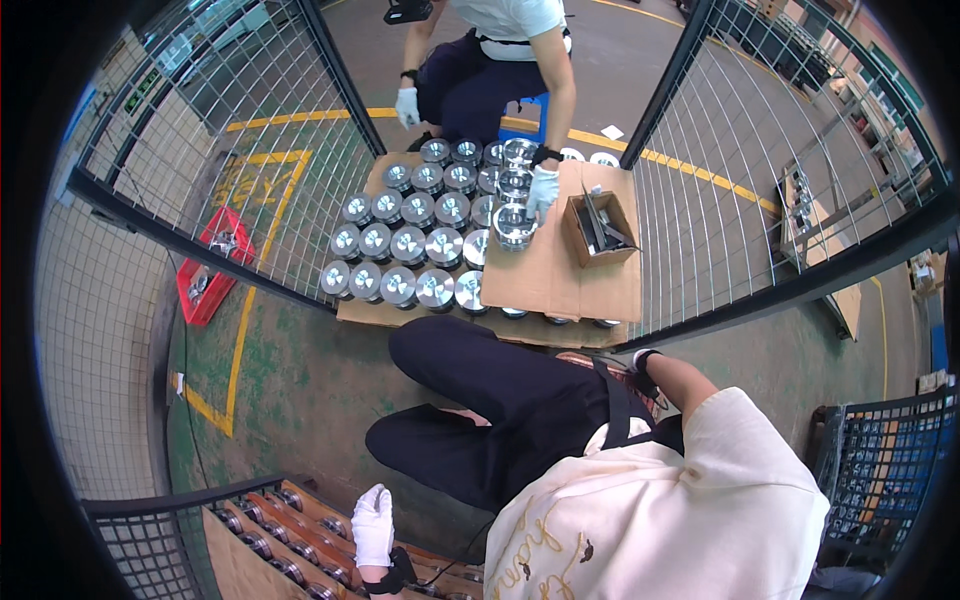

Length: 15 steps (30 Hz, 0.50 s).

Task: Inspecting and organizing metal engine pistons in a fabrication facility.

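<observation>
My left hand (373,525), in a white glove with a black wrist strap, is raised beside a wooden rack (222,545) of round metal parts (255,543). Its fingers point up, loosely extended, and nothing shows in them. My right hand (641,358), also gloved and strapped, is by my right hip near the cardboard edge. Its fingers are mostly hidden. In front of my legs, rows of shiny, piston-like metal parts (398,286) stand on cardboard. A co-worker's gloved hand (543,190) touches an upturned metal part (514,227) on a cardboard sheet (545,285).
An open cardboard box (603,243) with dark strips stands on the sheet. Wire mesh panels (250,130) flank the stack on both sides. A red bin (213,265) lies beyond the left panel. The co-worker sits opposite on a blue stool (523,125).
</observation>
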Motion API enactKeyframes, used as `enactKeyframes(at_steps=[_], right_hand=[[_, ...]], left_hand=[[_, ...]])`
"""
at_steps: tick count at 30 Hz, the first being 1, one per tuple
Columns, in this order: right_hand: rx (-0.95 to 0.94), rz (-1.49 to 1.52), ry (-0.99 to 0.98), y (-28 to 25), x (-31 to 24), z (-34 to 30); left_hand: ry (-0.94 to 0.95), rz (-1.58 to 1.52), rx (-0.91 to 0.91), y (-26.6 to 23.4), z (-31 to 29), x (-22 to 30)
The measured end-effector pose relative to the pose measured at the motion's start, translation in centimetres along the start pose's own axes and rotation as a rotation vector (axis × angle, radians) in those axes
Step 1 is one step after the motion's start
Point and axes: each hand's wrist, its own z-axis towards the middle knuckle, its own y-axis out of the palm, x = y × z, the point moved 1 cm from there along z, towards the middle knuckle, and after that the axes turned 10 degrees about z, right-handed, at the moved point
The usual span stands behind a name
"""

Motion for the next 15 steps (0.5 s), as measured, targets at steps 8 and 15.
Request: enactKeyframes(at_steps=[8,15], right_hand=[[0.075,0.045,0.064,-3.5,-0.9,-2.1],[0.068,0.789,-0.403,-12.5,-6.5,-16.6]], left_hand=[[0.001,-0.085,0.0,2.2,0.5,-0.4],[-0.019,-0.079,-0.047,2.0,1.4,1.2]])
